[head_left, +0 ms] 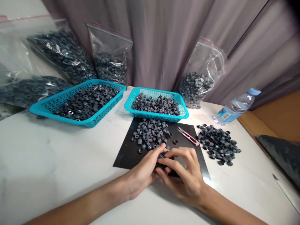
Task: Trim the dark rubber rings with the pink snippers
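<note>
Left hand [142, 170] is cupped, palm turned inward, around a few dark grey cylindrical plastic parts [161, 156]. We find the right hand [188, 176] meeting it from 3 o'clock, with index finger, middle finger and thumb bent in upon the same parts. These lie in the hollow between the two hands, at 9 o'clock from the right fingertips and partly covered by them; we cannot tell their number, nor whether the right fingers pinch one.

Taking the grip as centre, we record a heap of grey cylindrical parts [152, 132] at 11 to 12 o'clock on the black mat [126, 153]. One loose ring-shaped cap [175, 142] sits at 1 o'clock, and pink-handled thread snips [191, 138] lie at 2 o'clock. Further out, we note a filled turquoise basket [185, 113] at 12, a larger one at 10, and a pile of dark caps [217, 145] towards 3, off the mat.
</note>
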The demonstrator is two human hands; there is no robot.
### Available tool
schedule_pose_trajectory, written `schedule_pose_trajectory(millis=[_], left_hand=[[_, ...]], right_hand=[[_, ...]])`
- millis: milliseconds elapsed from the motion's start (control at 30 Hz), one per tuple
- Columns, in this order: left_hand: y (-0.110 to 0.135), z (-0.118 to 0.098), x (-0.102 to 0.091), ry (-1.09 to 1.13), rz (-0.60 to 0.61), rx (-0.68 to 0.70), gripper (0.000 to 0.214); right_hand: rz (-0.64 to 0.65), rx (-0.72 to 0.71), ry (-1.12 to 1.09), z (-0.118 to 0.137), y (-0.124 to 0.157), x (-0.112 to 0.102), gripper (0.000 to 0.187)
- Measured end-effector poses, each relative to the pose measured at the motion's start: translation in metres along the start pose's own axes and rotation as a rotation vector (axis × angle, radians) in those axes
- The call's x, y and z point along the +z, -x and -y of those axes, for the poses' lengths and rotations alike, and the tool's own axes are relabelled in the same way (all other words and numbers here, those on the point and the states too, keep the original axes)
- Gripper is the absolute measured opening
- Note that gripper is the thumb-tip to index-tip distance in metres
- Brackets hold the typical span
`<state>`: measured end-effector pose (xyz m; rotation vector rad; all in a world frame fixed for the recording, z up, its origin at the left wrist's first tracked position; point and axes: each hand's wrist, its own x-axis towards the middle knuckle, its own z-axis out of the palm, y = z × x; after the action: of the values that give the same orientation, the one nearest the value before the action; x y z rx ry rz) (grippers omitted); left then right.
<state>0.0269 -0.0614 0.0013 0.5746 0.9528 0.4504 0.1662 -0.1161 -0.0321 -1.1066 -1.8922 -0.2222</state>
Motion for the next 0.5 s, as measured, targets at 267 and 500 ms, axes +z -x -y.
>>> schedule_pose_trajectory(millis=[267, 500], left_hand=[[0.0, -0.006, -0.004, 0.041, 0.179, 0.004, 0.028], [0.005, -0.022, -0.006, 0.063, 0.23, 0.051, 0.03]], right_hand=[[-0.075, 0.201, 0.002, -0.019, -0.004, -0.007, 0.014], [0.047, 0.512, 0.156, -0.057, -0.001, -0.003, 0.019]])
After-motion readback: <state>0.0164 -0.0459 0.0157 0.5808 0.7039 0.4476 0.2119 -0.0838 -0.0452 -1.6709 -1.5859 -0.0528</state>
